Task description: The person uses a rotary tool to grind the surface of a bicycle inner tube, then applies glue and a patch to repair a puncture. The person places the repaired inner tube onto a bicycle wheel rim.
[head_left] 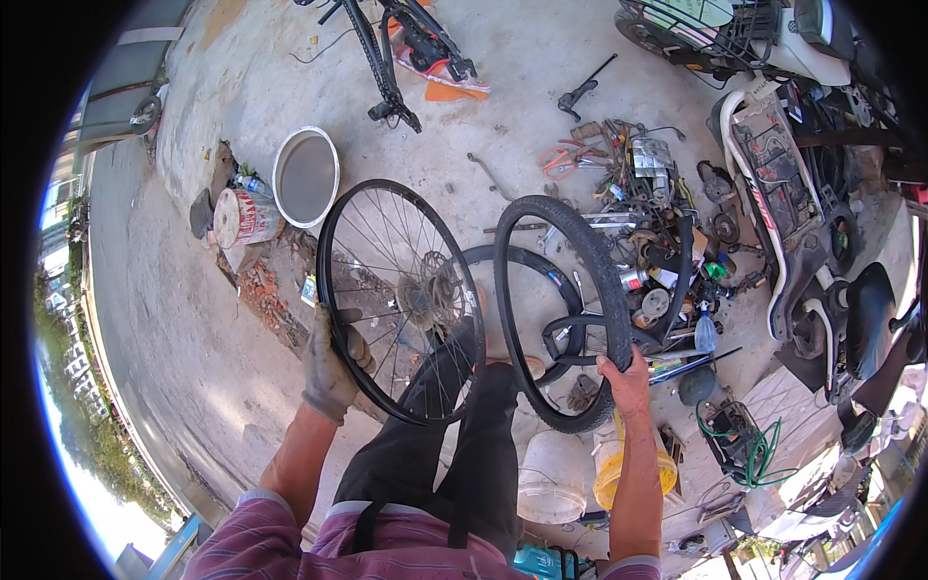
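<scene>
My left hand, in a dirty grey work glove, grips the rim of a spoked bicycle wheel with a bare black rim and a hub at its middle. My bare right hand is closed on a knobby black bicycle tire, held upright to the right of the wheel. A black rubber loop, possibly an inner tube, hangs by the tire near that hand. Behind both, another black ring with small labels lies low, partly hidden. My dark-trousered legs show below the wheel.
A basin and paint bucket stand left, beside rubble. Tools and parts are heaped right, near scooter frames. A bike frame lies ahead. White and yellow buckets and green hose are near me.
</scene>
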The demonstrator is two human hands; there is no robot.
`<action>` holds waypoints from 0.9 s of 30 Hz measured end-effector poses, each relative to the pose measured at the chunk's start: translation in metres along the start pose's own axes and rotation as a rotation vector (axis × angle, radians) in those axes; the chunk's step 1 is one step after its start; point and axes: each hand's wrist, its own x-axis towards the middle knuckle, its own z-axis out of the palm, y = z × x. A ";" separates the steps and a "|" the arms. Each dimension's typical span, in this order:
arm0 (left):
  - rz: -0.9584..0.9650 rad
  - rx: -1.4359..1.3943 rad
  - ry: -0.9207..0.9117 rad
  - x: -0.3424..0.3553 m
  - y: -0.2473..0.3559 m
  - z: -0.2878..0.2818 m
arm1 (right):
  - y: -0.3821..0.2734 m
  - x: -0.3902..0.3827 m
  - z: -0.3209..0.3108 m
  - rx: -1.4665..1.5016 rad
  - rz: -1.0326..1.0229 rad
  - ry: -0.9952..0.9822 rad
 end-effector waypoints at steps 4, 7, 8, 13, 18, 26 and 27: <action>0.080 0.107 0.010 0.018 0.019 -0.011 | -0.004 -0.013 0.017 0.045 0.015 -0.049; 0.144 0.242 0.014 0.041 0.022 -0.020 | -0.002 -0.019 0.024 0.355 0.124 -0.104; 0.155 0.275 0.022 0.050 0.022 -0.023 | 0.000 -0.020 0.026 0.469 0.146 -0.132; 0.177 0.406 0.081 0.093 0.019 -0.040 | 0.005 -0.019 0.039 0.323 0.135 -0.153; 0.119 0.423 0.183 0.128 0.009 -0.062 | -0.003 -0.024 0.047 0.531 0.302 -0.258; 0.053 0.457 0.224 0.169 -0.010 -0.107 | -0.029 -0.020 0.072 0.587 0.237 -0.277; 0.072 0.471 0.232 0.172 -0.008 -0.113 | -0.034 -0.020 0.076 0.567 0.260 -0.293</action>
